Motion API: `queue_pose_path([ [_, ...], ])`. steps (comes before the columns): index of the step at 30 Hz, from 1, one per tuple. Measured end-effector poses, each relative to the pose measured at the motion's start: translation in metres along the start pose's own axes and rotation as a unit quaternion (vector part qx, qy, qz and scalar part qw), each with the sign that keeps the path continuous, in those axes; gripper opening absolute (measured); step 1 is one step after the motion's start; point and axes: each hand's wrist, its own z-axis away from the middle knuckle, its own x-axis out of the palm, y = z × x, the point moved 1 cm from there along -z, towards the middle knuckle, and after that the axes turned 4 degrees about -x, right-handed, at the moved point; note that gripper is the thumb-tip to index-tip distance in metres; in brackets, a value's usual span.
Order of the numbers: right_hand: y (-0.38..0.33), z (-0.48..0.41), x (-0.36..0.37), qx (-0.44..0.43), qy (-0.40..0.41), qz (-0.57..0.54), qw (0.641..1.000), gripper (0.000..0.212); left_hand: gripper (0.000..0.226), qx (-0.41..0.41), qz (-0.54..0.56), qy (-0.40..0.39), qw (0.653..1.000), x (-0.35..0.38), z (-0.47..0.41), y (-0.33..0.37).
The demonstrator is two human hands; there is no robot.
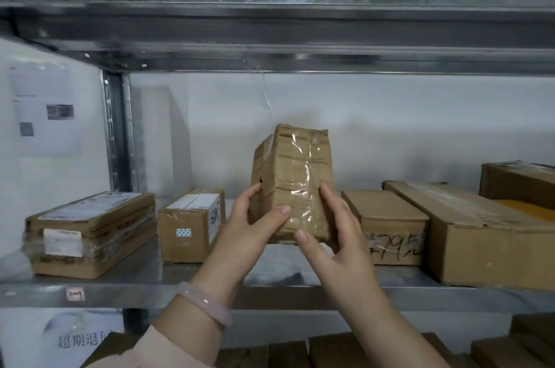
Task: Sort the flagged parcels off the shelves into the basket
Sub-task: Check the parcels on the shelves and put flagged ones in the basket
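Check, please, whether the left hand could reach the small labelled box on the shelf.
Likely yes, once freed: the left hand grips the taped parcel, but nothing blocks the small labelled box.

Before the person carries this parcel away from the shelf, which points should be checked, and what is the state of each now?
1. Grip: left hand and right hand both hold the taped parcel at its lower part: ok.
2. Clear of the labelled box on its left, a gap shows: ok.
3. Clear of the numbered box on its right, the right hand covers that side: cannot tell.
4. Flag on the parcel, none on the faces that show: cannot tell.
5. Bottom lifted off the shelf: cannot tell.
6. Basket in reach, not in view: cannot tell.
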Motion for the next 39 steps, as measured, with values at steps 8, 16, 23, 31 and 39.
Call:
queue_pose_path([
  [8, 0.001, -0.007, -0.020, 0.110, -0.015, -0.157, 0.981, 0.042, 0.061, -0.134, 0.303, -0.119, 0.936, 0.012, 0.019, -0.007],
  [16, 0.001, 0.013, -0.023, 0.046, -0.025, -0.099, 0.994, 0.054, 0.040, 0.079, 0.047, 0.122, 0.988, 0.005, 0.055, -0.006],
  [23, -0.020, 0.041, -0.008, -0.043, -0.072, 0.007, 0.996, 0.066, 0.057, 0.116, -0.026, 0.116, 0.986, -0.003, 0.116, 0.006],
  [31, -0.046, 0.093, 0.033, -0.025, -0.137, -0.055, 0.989, 0.061, 0.051, 0.116, -0.085, 0.207, 0.968, -0.046, 0.180, -0.008],
  [39, -0.064, 0.172, 0.125, 0.090, -0.206, -0.123, 0.967, 0.068, 0.045, 0.065, -0.295, 0.209, 0.930, -0.146, 0.255, -0.051],
])
